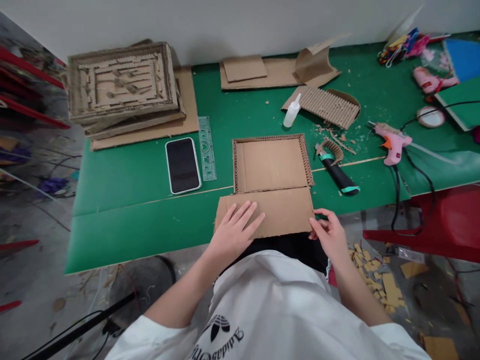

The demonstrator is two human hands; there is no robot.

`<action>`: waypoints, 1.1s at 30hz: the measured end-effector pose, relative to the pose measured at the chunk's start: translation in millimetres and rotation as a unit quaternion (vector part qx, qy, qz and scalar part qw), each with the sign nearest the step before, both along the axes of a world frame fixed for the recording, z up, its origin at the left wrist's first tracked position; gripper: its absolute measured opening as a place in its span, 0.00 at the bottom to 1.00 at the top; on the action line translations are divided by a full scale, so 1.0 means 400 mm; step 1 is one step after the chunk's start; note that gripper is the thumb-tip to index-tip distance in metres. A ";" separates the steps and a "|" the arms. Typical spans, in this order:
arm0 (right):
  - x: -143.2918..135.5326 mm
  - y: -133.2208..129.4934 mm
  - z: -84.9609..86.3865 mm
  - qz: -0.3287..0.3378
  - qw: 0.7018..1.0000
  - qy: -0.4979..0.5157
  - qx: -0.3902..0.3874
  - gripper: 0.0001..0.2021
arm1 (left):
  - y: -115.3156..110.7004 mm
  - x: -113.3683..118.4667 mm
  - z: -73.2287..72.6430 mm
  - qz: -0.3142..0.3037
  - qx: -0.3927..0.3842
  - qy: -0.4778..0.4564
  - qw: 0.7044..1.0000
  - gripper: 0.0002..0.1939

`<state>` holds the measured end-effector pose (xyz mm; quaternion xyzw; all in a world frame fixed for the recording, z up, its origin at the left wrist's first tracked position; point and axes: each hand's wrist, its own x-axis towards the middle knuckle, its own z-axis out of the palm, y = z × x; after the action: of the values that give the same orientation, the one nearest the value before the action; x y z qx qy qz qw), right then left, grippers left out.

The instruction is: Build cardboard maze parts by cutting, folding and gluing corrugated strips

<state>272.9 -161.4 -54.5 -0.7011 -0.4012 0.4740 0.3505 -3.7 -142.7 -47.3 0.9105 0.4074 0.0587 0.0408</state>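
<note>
A flat cardboard sheet (281, 210) lies at the table's near edge, against the front of a shallow cardboard tray (275, 162) with corrugated strips along its left, back and right sides. My left hand (238, 227) rests flat on the sheet's left part, fingers spread. At the sheet's right edge, my right hand (330, 232) has its thumb and fingers closed on the cardboard; some fingertips are hidden. Right of the tray lies a black and teal utility knife (339, 174), beside a curled corrugated strip (333, 150).
Behind the tray are a glue bottle (291, 112) and a corrugated piece (326, 106) among scraps. A pink glue gun (392, 142) with a cord lies right. A phone (183, 165), a clear ruler (207, 150) and a stacked cardboard model (123, 85) occupy the left.
</note>
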 end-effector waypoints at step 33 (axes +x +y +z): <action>0.172 0.212 0.131 0.083 0.947 -0.304 0.063 0.23 | -0.001 0.001 0.008 0.025 -0.017 -0.012 0.999 0.30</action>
<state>341.8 -76.7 -2.3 -0.7527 -0.5745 0.2397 0.2143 -3.5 -143.3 -44.1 0.8983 0.4306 0.0638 0.0599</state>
